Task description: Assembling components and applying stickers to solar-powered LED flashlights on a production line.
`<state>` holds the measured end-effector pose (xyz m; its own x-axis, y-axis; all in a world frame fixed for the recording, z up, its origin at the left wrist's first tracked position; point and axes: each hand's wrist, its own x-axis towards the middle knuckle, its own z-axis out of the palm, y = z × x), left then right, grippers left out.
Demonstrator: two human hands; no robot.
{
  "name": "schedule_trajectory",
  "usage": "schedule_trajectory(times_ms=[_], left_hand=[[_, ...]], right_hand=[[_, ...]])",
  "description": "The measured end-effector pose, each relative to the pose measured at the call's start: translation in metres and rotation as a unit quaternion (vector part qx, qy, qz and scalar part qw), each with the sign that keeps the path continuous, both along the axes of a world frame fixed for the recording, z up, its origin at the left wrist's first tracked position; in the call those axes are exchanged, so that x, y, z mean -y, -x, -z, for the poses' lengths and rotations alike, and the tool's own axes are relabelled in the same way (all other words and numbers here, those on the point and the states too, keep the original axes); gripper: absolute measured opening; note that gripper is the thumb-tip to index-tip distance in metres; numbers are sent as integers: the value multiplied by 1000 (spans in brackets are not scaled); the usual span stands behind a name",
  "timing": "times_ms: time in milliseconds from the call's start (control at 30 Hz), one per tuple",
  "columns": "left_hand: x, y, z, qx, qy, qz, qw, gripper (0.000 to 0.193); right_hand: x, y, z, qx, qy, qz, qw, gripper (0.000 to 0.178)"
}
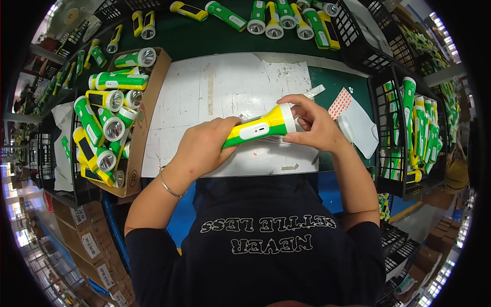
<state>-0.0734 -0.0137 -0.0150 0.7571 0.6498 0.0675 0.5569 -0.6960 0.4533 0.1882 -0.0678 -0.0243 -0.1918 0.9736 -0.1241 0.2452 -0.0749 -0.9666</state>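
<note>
A green and yellow flashlight (261, 128) with a white head ring is held level above the white work surface. My left hand (208, 143) is wrapped round its tail end. Around the white rim at the other end, the fingers and thumb of my right hand (317, 124) are closed. The flashlight's side panel, with a small switch, faces up toward me, and its lens is turned to the right, out of sight. Beneath lies a worn white board (189, 97) marked with lines and tape scraps.
At left stands a cardboard box (158, 77) full of flashlights. A black crate (388, 179) at right holds more. Several flashlights (225, 15) lie along the far green surface. Beside my right hand are a sheet of red stickers (340, 104) and a white sheet (364, 134).
</note>
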Motion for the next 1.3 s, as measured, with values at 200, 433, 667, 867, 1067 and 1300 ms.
schedule_trajectory(times_ms=[200,433,667,867,1067,1300], left_hand=[[-10,23,-9,-59,-54,-21,997,38],[-4,14,-4,6,130,19,991,41],[-12,14,-6,27,55,2,998,39],[-25,11,-90,6,-112,38,993,40],[-23,6,-178,-7,-260,49,964,49],[-1,-4,-226,58,-526,31,848,79]], right_hand=[[5,-7,-3,-14,-6,7,1000,73],[1,8,2,-30,1,-17,999,73],[-9,15,-3,-2,-25,-13,1000,74],[-13,9,-45,-79,-168,15,983,76],[-15,2,-122,-37,-377,9,926,79],[-4,-1,-157,-30,-462,21,886,80]])
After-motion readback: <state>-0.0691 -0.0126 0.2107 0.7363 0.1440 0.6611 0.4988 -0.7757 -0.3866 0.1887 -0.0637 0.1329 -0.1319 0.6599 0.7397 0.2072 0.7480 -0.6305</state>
